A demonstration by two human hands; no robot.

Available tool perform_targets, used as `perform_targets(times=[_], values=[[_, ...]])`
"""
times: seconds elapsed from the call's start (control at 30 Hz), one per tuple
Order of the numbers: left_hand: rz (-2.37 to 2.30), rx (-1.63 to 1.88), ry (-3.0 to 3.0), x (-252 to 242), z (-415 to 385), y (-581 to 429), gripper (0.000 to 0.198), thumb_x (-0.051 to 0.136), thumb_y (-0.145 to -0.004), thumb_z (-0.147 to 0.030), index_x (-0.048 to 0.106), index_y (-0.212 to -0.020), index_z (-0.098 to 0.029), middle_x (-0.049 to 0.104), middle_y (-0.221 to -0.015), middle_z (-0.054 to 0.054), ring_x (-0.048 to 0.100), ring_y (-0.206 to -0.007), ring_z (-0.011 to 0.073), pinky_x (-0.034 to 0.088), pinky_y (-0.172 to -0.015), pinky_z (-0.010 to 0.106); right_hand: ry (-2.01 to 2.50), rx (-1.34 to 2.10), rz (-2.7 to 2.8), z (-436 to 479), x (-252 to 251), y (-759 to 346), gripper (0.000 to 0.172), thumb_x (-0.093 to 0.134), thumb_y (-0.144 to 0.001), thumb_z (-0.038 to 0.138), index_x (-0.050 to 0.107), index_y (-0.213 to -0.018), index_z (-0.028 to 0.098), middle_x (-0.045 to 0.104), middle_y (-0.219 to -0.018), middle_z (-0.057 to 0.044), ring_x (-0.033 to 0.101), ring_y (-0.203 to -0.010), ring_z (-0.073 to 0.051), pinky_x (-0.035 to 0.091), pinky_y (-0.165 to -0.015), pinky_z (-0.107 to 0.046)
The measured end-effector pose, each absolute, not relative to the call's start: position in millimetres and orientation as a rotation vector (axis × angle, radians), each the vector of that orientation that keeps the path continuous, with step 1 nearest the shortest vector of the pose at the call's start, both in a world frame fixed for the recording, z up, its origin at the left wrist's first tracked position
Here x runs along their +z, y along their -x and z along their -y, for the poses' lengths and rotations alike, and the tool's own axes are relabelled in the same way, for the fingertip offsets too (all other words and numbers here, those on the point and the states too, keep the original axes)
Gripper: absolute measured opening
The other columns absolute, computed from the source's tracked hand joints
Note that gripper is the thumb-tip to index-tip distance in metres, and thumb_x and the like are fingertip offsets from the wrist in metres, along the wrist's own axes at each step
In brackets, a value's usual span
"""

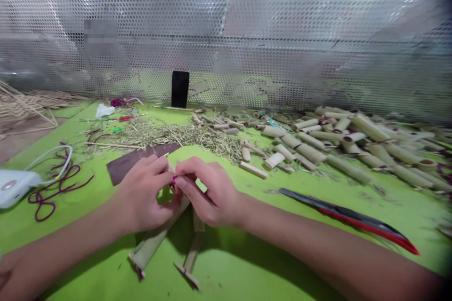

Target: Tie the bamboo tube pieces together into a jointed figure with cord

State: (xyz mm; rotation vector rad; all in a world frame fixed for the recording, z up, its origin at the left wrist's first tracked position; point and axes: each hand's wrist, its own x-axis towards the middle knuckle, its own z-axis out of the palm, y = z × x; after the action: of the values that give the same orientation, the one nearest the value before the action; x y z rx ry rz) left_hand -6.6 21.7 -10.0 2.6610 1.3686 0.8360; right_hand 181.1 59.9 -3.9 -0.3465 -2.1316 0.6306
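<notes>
My left hand point(143, 193) and my right hand point(208, 190) meet over the green table point(254, 258), both pinched on a small assembly of bamboo tubes point(155, 242). Two tubes slant down from my fingers toward me, each with a purple band at its lower end. A bit of purple string point(173, 178) shows between my fingertips. What sits inside my grip is hidden by the fingers.
A big heap of cut bamboo tubes point(353, 143) lies at the right, shavings point(169, 134) in the middle. A red-and-black blade point(349, 218) lies right of my forearm. A phone point(180, 88) leans on the mesh wall; a white device point(16, 186) and purple cord point(52, 188) lie left.
</notes>
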Motion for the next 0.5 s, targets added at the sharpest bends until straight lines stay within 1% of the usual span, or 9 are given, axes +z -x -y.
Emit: perform_targets(times=[0.17,0.33,0.5], values=[[-1.465,0.747,-2.796,-7.8,-23.2,5.3,0.014,0.058,-0.084,-0.030,0.067,-0.082,-0.019,0.060,-0.079,0.007,0.049,-0.074,0.0239,0.038,-0.066,0.041,0.332,0.604,2.128,-55.0,-0.3,-180.1,0.005,0.048,-0.102,0.020,0.050,-0.100,0.025,0.064,-0.075,0.000,0.058,-0.059,-0.014,0.047,-0.053,-0.027],[-1.504,0.687,-2.862,-7.5,-26.3,5.9,0.013,0.061,-0.081,-0.033,0.066,-0.082,-0.021,0.061,-0.079,0.006,0.050,-0.078,0.0249,0.037,-0.069,0.042,0.320,0.580,2.115,-53.1,-2.0,-178.6,0.007,0.047,-0.102,0.018,0.050,-0.100,0.025,0.063,-0.075,0.001,0.058,-0.059,-0.014,0.047,-0.053,-0.027],[-1.495,0.680,-2.879,-8.8,-28.8,8.1,0.019,0.056,-0.087,-0.035,0.065,-0.080,-0.020,0.062,-0.080,0.006,0.051,-0.078,0.0237,0.037,-0.070,0.041,0.345,0.599,2.077,-51.8,-4.9,-178.2,0.008,0.046,-0.103,0.018,0.050,-0.101,0.024,0.063,-0.073,0.002,0.055,-0.053,-0.013,0.044,-0.050,-0.026]])
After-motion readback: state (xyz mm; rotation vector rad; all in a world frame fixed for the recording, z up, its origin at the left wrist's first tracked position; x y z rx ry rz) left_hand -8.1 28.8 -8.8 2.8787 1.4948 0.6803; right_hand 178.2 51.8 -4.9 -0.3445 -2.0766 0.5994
